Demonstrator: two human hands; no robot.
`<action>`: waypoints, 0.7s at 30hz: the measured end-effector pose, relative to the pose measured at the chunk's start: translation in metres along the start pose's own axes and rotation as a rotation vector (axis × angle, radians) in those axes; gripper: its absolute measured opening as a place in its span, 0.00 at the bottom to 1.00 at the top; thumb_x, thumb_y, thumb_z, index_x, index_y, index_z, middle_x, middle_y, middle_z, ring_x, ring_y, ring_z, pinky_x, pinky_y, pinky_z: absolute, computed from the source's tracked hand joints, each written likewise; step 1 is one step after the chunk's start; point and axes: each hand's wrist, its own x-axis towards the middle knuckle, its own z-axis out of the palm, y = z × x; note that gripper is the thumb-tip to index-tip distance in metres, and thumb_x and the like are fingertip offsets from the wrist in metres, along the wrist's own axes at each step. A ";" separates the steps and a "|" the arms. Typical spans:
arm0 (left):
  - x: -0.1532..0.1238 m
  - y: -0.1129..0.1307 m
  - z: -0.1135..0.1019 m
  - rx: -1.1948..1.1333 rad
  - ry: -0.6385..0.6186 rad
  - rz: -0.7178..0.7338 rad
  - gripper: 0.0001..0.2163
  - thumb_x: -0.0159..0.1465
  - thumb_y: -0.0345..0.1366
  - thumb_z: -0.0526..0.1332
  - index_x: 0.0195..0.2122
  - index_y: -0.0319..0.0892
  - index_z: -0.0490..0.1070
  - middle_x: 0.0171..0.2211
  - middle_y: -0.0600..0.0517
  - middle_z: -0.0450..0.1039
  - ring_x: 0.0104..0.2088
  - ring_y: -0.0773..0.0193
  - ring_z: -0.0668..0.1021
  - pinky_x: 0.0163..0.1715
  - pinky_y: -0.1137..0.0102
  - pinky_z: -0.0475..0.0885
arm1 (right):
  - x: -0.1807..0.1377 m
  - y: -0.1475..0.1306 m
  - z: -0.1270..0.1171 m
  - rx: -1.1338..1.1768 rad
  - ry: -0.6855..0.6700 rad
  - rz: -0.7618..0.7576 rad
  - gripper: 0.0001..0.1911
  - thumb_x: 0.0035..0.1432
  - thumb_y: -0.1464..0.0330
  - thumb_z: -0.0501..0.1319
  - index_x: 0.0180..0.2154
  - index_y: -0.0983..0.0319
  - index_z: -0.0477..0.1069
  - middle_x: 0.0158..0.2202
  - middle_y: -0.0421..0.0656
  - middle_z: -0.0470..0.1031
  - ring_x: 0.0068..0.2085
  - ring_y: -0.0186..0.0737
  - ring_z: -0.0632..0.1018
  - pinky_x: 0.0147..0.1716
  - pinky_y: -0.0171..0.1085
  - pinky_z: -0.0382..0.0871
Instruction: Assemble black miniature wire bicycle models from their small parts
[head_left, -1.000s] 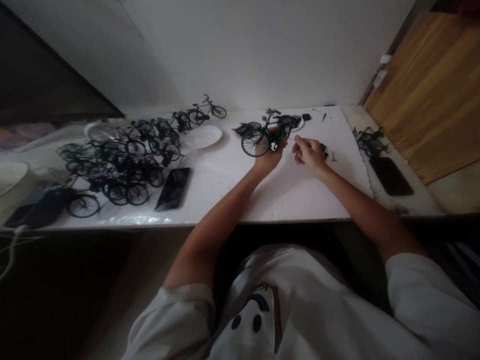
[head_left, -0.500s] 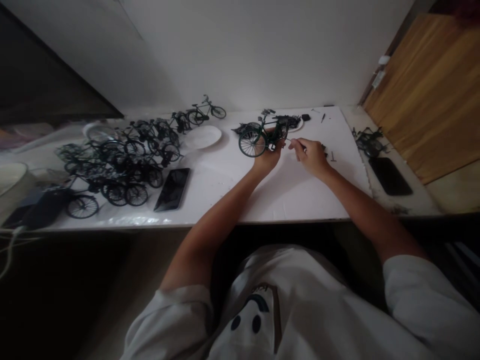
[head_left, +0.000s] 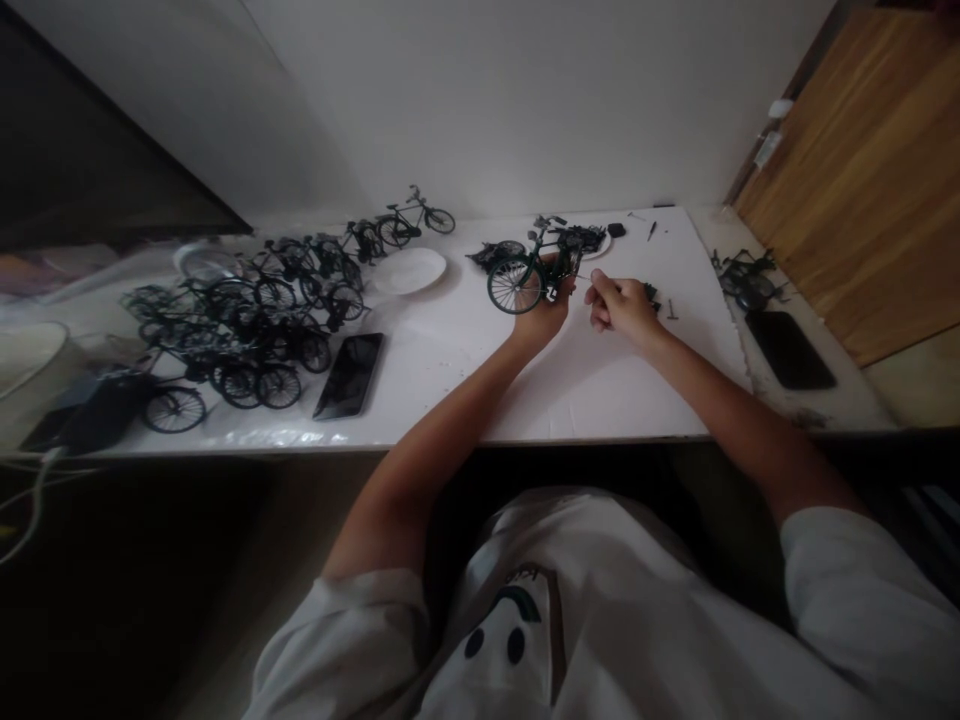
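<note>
My left hand [head_left: 541, 312] grips a dark green model bicycle [head_left: 517, 284] above the white board, its large spoked wheel facing left. The fingers wrap behind the frame and are partly hidden by it. Just to the right, my right hand [head_left: 622, 303] is closed in a pinch on a thin metal tool [head_left: 585, 277]. Only a slim shaft of that tool shows, pointing left at the rear of the bicycle; whether its tip touches is too small to tell.
Many model bicycles [head_left: 247, 320] crowd the left side. Also there are a white plate [head_left: 409, 271] and a phone [head_left: 349, 376]. Dark parts [head_left: 496, 254] lie behind the hands. A T-shaped piece [head_left: 673, 310], a black slab-like object [head_left: 791, 350] and a wooden panel [head_left: 855, 180] are at right.
My right hand has shifted slightly away from the bicycle, and its fingers have turned on the tool. My left hand still holds the bicycle. The whole view has drifted a little.
</note>
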 end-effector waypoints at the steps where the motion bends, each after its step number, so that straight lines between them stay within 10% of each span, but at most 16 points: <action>1: 0.000 -0.001 0.000 0.004 0.001 0.007 0.14 0.71 0.34 0.67 0.55 0.48 0.71 0.43 0.49 0.82 0.37 0.62 0.85 0.46 0.63 0.82 | 0.001 0.000 0.000 0.038 -0.005 0.047 0.34 0.66 0.36 0.65 0.26 0.58 0.69 0.15 0.34 0.59 0.17 0.32 0.68 0.16 0.33 0.58; 14: 0.010 -0.008 0.001 -0.215 -0.059 -0.182 0.19 0.69 0.36 0.73 0.56 0.47 0.68 0.49 0.46 0.84 0.40 0.61 0.88 0.45 0.63 0.87 | 0.016 -0.001 -0.015 0.295 -0.098 0.359 0.25 0.71 0.50 0.65 0.27 0.57 0.66 0.15 0.32 0.55 0.18 0.32 0.61 0.20 0.34 0.55; 21: 0.012 -0.002 -0.007 -0.401 -0.265 -0.295 0.27 0.66 0.42 0.77 0.60 0.46 0.68 0.52 0.42 0.84 0.54 0.52 0.87 0.47 0.54 0.90 | 0.023 -0.007 -0.026 0.335 0.079 0.202 0.20 0.68 0.49 0.67 0.34 0.56 0.70 0.19 0.32 0.58 0.21 0.33 0.65 0.18 0.33 0.51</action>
